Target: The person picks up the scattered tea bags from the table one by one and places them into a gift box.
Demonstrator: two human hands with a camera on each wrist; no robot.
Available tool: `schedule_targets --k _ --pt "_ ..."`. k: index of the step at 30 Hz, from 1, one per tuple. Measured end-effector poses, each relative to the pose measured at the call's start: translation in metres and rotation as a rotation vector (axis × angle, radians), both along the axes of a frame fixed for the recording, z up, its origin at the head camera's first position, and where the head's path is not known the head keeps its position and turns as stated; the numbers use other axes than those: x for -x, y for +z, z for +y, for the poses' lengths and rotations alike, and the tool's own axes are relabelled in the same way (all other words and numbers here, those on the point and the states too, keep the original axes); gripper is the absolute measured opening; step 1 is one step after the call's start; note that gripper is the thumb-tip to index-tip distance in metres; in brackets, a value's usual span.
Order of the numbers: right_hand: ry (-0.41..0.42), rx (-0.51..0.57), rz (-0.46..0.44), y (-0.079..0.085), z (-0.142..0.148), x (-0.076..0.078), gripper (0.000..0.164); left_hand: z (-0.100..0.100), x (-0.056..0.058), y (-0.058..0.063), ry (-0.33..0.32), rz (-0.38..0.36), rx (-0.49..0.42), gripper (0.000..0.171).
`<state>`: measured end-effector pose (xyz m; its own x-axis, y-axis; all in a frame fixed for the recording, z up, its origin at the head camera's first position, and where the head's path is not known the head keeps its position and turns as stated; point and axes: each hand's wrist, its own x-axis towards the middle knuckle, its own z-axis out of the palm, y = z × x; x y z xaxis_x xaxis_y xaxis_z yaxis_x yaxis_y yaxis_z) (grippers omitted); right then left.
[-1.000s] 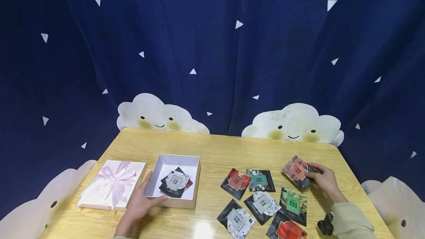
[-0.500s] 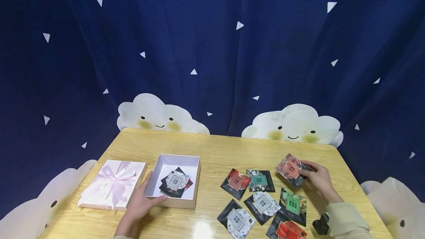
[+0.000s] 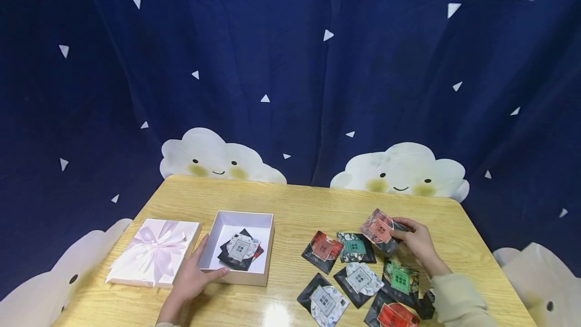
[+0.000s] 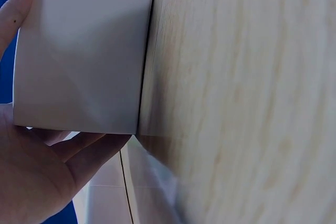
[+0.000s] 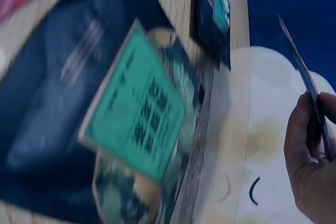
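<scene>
My left hand (image 3: 192, 274) grips the near left corner of an uncovered white box (image 3: 247, 277), thumb at the front rim and fingers along the side. The left wrist view shows the palm (image 4: 34, 182) at the box wall (image 4: 84, 61). Inside the box lie a few stacked black sachets (image 3: 240, 250), a white-floral one on top. My right hand (image 3: 421, 243) pinches a black sachet with a pinkish-red label (image 3: 380, 228) by its right edge, thumb on top. In the right wrist view this sachet (image 5: 302, 64) is edge-on, raised above the table.
Several sachets lie loose below the right hand: red (image 3: 322, 250), teal (image 3: 355, 247), white (image 3: 358, 279) and green (image 3: 400, 281). A white lid with a pink ribbon bow (image 3: 156, 249) sits left of the box. A dark patterned curtain (image 3: 290, 64) hangs behind the table (image 3: 290, 201).
My right hand has moved left with the pinkish-red-labelled sachet, from the table's right side to just beside the teal sachet. My left hand and the box have stayed put.
</scene>
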<state>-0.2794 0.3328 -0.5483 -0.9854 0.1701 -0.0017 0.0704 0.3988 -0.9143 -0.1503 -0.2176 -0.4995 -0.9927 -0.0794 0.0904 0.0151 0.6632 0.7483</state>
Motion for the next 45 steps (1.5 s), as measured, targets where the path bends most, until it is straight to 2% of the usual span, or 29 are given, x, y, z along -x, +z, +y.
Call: schedule_targets --k 3,13,21,22,26,28,29,33,35,38,45 --pt "0.009 0.0 0.003 0.002 -0.011 0.0 0.051 0.0 0.0 0.0 0.0 0.001 0.002 0.107" --pt "0.054 0.11 0.014 0.012 -0.044 0.0 0.051 0.0 0.0 0.0 -0.001 -0.001 0.007 0.107" --pt "0.066 0.176 0.026 0.008 -0.064 0.006 0.053 0.0 0.0 -0.001 0.0 0.003 0.021 0.107" --pt "0.099 0.216 0.044 0.015 -0.069 0.002 0.049 -0.001 0.0 -0.001 0.001 0.004 0.024 0.107" --pt "0.176 0.308 0.081 0.024 -0.084 -0.002 0.039 -0.001 0.0 -0.001 0.002 0.008 0.028 0.107" --pt "0.198 0.323 0.067 0.039 -0.096 -0.009 0.037 -0.001 0.0 -0.001 0.001 0.009 0.025 0.107" --pt "0.177 0.297 0.053 0.042 -0.101 -0.009 0.039 -0.001 0.0 -0.002 -0.001 0.009 0.023 0.107" --pt "0.127 0.281 -0.002 0.081 -0.13 -0.026 0.042 -0.001 0.001 -0.001 -0.003 0.013 0.025 0.106" --pt "0.114 0.299 -0.029 0.092 -0.141 -0.029 0.042 -0.001 0.001 -0.001 -0.003 0.015 0.026 0.106" --pt "0.117 0.363 -0.059 0.101 -0.152 -0.03 0.041 -0.002 0.0 -0.001 -0.003 0.021 0.021 0.105" --pt "0.167 0.483 -0.048 0.106 -0.174 -0.028 0.042 -0.002 0.001 -0.003 -0.005 0.016 0.011 0.106"
